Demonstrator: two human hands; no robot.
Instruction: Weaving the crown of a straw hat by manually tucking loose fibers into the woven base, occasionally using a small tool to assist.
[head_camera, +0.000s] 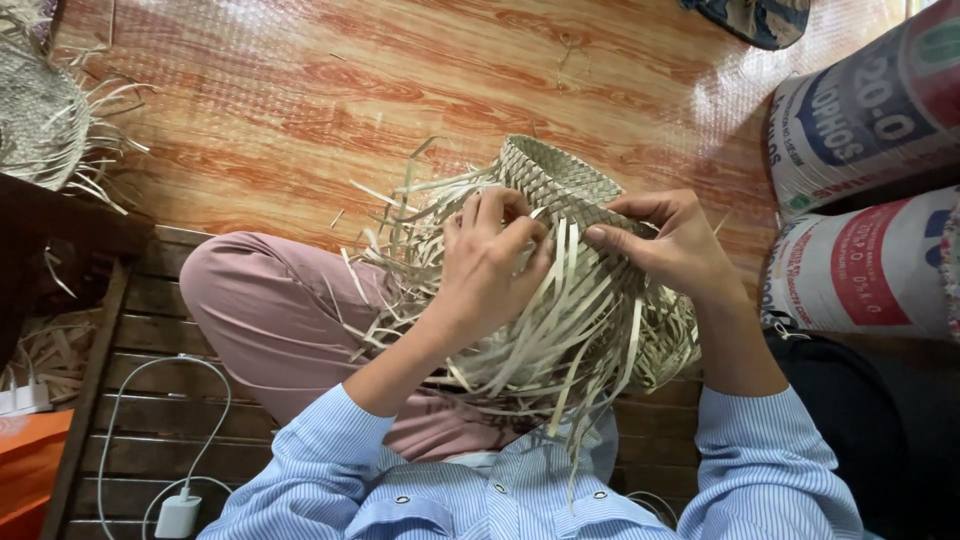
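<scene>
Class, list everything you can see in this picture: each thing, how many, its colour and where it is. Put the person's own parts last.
Woven piece: one, pale straw, centre, loose strips hanging.
Second woven piece: one, pale straw, top left.
Sacks: two, white with print, right.
Charger: one, white with cable, bottom left.
Floor: wood-patterned, top.
Slats: dark wood, below.
Trouser leg: pink, left of centre.
Shirt: blue striped, bottom.
Left hand: on the strips.
Right hand: on the woven rim.

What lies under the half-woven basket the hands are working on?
Under the woven basket, loose strips hang over a pink-trousered leg and slatted bench. Its inside is hidden.
</scene>
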